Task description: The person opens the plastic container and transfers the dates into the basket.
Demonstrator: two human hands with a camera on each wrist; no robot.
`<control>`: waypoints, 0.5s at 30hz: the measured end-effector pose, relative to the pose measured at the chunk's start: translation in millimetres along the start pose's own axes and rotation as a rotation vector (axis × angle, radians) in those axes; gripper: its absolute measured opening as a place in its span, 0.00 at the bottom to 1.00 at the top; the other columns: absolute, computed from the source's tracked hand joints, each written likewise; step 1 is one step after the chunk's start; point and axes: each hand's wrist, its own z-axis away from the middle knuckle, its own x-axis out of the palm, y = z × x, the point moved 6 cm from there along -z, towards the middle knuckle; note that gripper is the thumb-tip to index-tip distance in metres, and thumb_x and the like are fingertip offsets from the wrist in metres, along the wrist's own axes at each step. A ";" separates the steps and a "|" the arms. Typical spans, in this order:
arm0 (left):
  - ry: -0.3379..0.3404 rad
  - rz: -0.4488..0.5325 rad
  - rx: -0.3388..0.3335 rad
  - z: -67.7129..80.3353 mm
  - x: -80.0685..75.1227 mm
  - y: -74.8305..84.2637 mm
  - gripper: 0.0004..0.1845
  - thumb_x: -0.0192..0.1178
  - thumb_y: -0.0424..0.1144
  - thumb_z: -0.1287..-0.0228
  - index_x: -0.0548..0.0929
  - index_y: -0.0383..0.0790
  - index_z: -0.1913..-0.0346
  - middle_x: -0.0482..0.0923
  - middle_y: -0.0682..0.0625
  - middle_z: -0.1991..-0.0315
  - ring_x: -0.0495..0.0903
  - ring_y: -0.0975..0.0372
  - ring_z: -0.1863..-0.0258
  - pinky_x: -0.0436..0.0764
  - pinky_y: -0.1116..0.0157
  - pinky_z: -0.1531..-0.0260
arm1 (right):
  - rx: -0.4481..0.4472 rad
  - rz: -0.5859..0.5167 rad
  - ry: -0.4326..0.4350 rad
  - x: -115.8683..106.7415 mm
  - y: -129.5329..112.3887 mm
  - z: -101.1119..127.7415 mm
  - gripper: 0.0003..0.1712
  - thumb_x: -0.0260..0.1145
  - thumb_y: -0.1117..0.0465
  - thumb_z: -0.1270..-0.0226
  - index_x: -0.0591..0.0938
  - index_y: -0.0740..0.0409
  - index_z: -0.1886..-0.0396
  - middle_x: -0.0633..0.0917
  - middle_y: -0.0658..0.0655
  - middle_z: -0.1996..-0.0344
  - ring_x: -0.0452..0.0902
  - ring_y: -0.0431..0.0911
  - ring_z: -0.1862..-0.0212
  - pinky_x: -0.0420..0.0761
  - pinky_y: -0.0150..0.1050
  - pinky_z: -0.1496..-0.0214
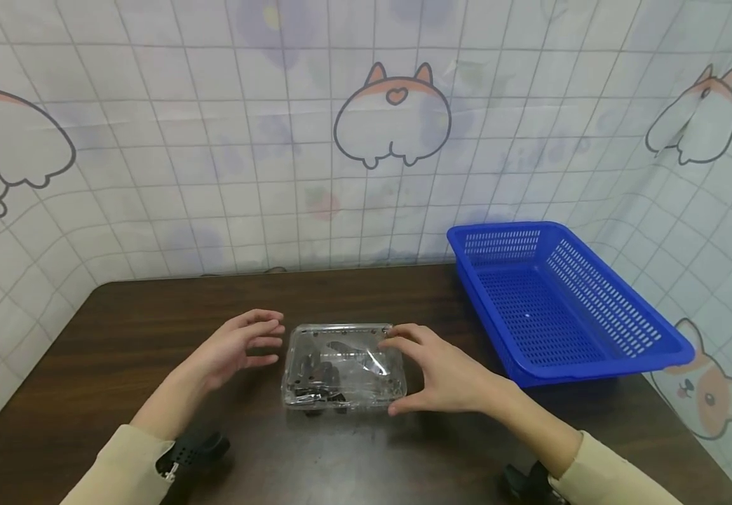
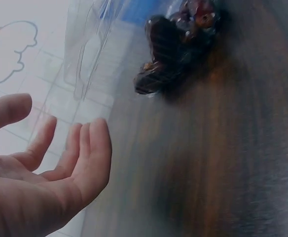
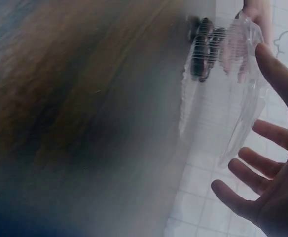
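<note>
A clear plastic clamshell box (image 1: pixel 347 368) lies on the table with its lid down. Dark, glossy, elongated fruits (image 1: pixel 322 379), some reddish in the left wrist view, are gathered toward its near left part; their exact kind is hard to tell. At the box's right end is my right hand (image 1: pixel 444 372), fingers spread, with the thumb by the near corner and fingertips over the far right edge of the lid. Whether it presses there I cannot tell. My left hand (image 1: pixel 242 347) hovers just left of the box, apart from it, fingers loosely bent and holding nothing.
A blue perforated plastic basket (image 1: pixel 492 315) stands at the right back of the dark wooden table (image 1: pixel 151 330). Behind and beside the table hangs a white gridded covering (image 1: pixel 214 175) with cartoon animals.
</note>
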 end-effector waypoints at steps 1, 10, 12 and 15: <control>-0.010 0.009 -0.010 1.6 1.5 -2.2 0.30 0.55 0.45 0.19 0.63 0.29 0.27 0.66 0.32 0.31 0.74 0.45 0.37 0.83 0.53 0.45 | -0.001 0.008 -0.002 1.0 0.4 0.6 0.50 0.82 0.38 0.49 0.74 0.46 0.27 0.67 0.57 0.28 0.66 0.53 0.29 0.79 0.54 0.38; -0.120 0.031 -0.018 9.2 14.8 -10.4 0.31 0.55 0.43 0.19 0.60 0.32 0.23 0.70 0.36 0.36 0.80 0.52 0.46 0.83 0.51 0.45 | -0.012 0.024 -0.004 4.9 3.1 -0.5 0.47 0.79 0.37 0.44 0.74 0.47 0.28 0.66 0.57 0.26 0.64 0.53 0.28 0.78 0.54 0.37; -0.129 0.032 -0.014 10.2 15.4 -10.3 0.30 0.55 0.41 0.20 0.60 0.33 0.23 0.69 0.36 0.36 0.79 0.52 0.46 0.83 0.51 0.45 | -0.016 0.021 -0.002 5.4 3.3 -1.7 0.46 0.79 0.37 0.43 0.74 0.47 0.28 0.66 0.58 0.26 0.63 0.53 0.27 0.77 0.54 0.36; -0.129 0.031 -0.012 10.8 14.2 -11.0 0.30 0.56 0.39 0.21 0.61 0.34 0.23 0.69 0.36 0.36 0.79 0.53 0.46 0.83 0.52 0.45 | -0.023 0.011 -0.001 6.5 3.4 -3.4 0.46 0.78 0.38 0.42 0.74 0.47 0.27 0.65 0.59 0.26 0.62 0.54 0.27 0.76 0.55 0.34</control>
